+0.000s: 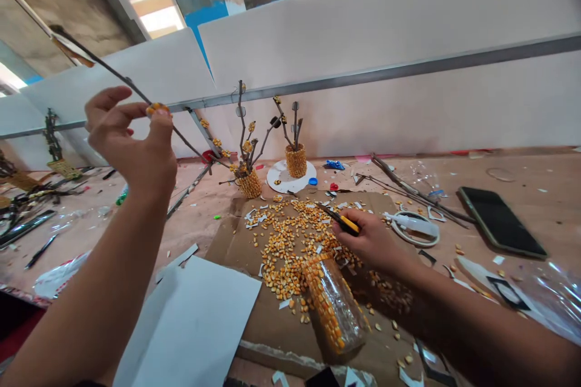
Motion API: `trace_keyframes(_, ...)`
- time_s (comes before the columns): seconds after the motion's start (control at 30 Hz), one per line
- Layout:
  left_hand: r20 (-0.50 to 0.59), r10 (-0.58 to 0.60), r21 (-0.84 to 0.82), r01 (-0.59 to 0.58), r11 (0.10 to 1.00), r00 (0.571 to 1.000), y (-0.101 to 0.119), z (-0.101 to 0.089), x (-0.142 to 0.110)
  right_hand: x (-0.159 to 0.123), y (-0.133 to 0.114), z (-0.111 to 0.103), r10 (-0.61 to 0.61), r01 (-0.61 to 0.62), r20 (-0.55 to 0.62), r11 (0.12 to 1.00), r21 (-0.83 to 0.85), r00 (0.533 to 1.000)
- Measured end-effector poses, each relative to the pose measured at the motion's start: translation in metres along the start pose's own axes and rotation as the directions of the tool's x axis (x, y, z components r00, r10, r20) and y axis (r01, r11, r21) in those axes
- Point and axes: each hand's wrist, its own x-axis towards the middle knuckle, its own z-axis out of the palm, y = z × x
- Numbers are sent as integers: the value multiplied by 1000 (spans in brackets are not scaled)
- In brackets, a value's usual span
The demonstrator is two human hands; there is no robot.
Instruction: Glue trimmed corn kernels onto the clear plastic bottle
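Note:
My left hand (pixel 131 139) is raised at the left, its thumb and fingers pinched on a thin dark twig (pixel 109 69) with a few corn kernels (pixel 157 109) stuck on it at my fingertips. My right hand (pixel 370 239) rests low on the brown cardboard (pixel 227 242), closed around a black and yellow tool (pixel 338 219) whose tip points into the loose corn kernels (pixel 290 242). A clear bottle partly covered in kernels (pixel 333 308) lies in front of that hand.
Two small kernel-covered pots with twig branches (pixel 249 178) (pixel 296 157) stand at the back, one on a white disc. A black phone (pixel 499 221) lies at the right, white paper (pixel 190 326) at the front left, scissors (pixel 415 227) and sticks beyond my right hand.

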Motion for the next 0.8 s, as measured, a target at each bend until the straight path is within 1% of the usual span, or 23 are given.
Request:
trace_keyframes(0.07,-43,93,-47,-95,994,995,3,-19,-13,-1,-1,0,-7,7,-2,1000,-13,1000)
trace_keyframes(0.1,-38,136,-94,-139,986,990,4,-28,-21,-1,-2,0,-10,10,3,1000,-20,1000)
trace_keyframes(0.13,-38,164,-144,-168,975,986,5,-36,-30,-2,-2,0,-10,10,11,1000,-24,1000)
trace_keyframes(0.17,-44,165,-180,-171,969,985,7,-44,-39,-3,-3,0,-8,9,17,1000,-29,1000)
trace_keyframes(0.2,-7,156,-192,-155,969,988,8,-52,-48,-4,-4,0,-5,6,22,999,-33,1000)
trace_keyframes(0.27,44,93,-208,-82,975,995,13,-65,-65,-5,-5,1,4,-3,21,999,-38,1000)
trace_keyframes(0.33,130,55,-216,-26,976,990,18,-78,-80,-7,-5,3,8,-7,22,999,-36,1000)
trace_keyframes(0.4,242,-2,-226,58,972,970,23,-89,-90,-8,-5,5,12,-11,28,1000,-27,1000)
trace_keyframes(0.43,298,-50,-231,122,965,953,24,-94,-93,-8,-4,6,14,-13,29,1000,-27,999)
trace_keyframes(0.47,358,-116,-231,209,950,926,25,-98,-95,-8,-3,6,14,-14,26,999,-31,1000)
trace_keyframes(0.5,425,-197,-227,314,922,884,24,-101,-95,-8,-3,7,15,-15,21,999,-35,1000)
trace_keyframes(0.53,503,-282,-211,433,876,817,22,-103,-95,-8,-2,7,17,-16,18,999,-38,1000)
trace_keyframes(0.57,584,-356,-182,545,819,730,20,-104,-92,-8,-1,7,18,-17,18,999,-37,1000)
trace_keyframes(0.6,665,-406,-144,640,755,628,17,-104,-90,-8,-1,6,18,-17,23,999,-31,1000)
trace_keyframes(0.63,736,-425,-101,708,699,526,13,-103,-86,-8,-1,6,18,-17,31,1000,-24,999)
trace_keyframes(0.67,797,-424,-58,754,654,429,10,-101,-83,-8,-1,5,17,-16,39,1000,-17,999)
trace_keyframes(0.73,894,-377,24,813,582,243,2,-93,-80,-8,-1,4,14,-14,48,1000,-12,999)
trace_keyframes(0.8,951,-302,114,839,533,63,-5,-84,-81,-8,-1,3,20,-19,54,1000,-16,998)
